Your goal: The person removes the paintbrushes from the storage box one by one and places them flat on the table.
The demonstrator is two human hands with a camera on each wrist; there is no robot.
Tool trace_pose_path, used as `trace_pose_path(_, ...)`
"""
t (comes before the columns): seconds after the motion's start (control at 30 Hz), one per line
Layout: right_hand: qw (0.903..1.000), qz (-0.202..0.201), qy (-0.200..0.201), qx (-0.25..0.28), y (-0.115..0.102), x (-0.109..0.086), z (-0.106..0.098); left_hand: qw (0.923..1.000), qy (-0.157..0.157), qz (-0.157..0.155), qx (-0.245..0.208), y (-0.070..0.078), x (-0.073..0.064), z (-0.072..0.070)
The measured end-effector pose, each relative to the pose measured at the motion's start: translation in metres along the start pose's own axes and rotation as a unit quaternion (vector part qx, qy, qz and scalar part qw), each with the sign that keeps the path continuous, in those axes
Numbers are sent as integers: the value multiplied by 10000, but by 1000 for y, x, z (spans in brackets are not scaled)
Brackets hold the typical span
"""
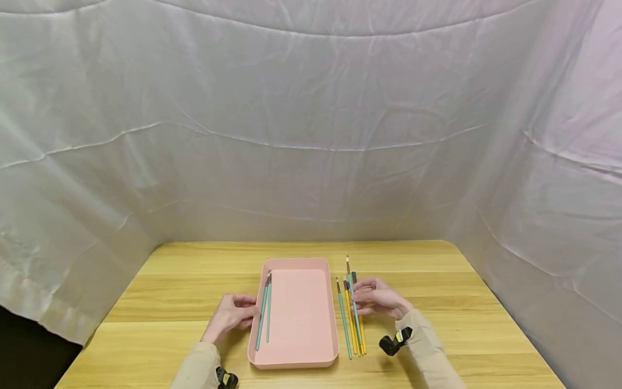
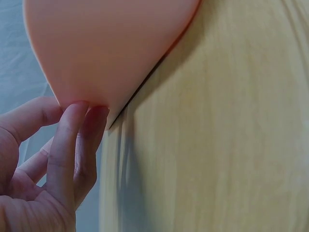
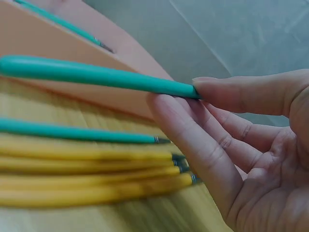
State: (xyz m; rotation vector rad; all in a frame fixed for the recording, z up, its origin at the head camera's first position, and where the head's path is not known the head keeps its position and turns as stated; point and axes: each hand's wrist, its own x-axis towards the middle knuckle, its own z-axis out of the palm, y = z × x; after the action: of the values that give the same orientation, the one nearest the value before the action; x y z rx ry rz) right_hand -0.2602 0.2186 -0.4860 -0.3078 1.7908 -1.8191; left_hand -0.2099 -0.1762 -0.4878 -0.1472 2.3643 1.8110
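Note:
My right hand [image 1: 379, 297] pinches a teal-handled paintbrush [image 3: 91, 72] between thumb and fingers near its ferrule, bristles pointing away toward the back. Under it on the table lie another teal paintbrush [image 1: 344, 319] and several yellow-handled paintbrushes [image 3: 96, 166], side by side. Just left of these sits a shallow pink tray [image 1: 293, 364]. Two teal paintbrushes [image 1: 262, 313] rest inside the tray along its left wall. At that wall's outer side, my left hand [image 1: 234, 313] touches the tray with its fingertips; the left wrist view shows them against the pink surface.
The wooden table [image 1: 155, 302] has rounded far corners. Grey cloth [image 1: 311, 178] hangs behind it and along both sides. Each wrist wears a small black camera, one of them this device [image 1: 396, 341] on the right sleeve.

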Motion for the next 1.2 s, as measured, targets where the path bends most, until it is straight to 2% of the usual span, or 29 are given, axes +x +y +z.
trace_pose_path(0.3,9999,91,44,-19,11,-7,-19,9999,85,-97,32,-1,2,1)
trace_pose_path(0.57,9995,231,195,-128,17,-9,-24,9998,128,-139,52,-1,3,0)
trace_pose_path(0.9,9932,483,812,-674,18,-6,-20,10000,32,-46,13,-1,1,-1)
trace_pose_path(1.2,9778,803,1512,-1204,16,-3,-8,10000,9,-51,15,-2,1,-1)
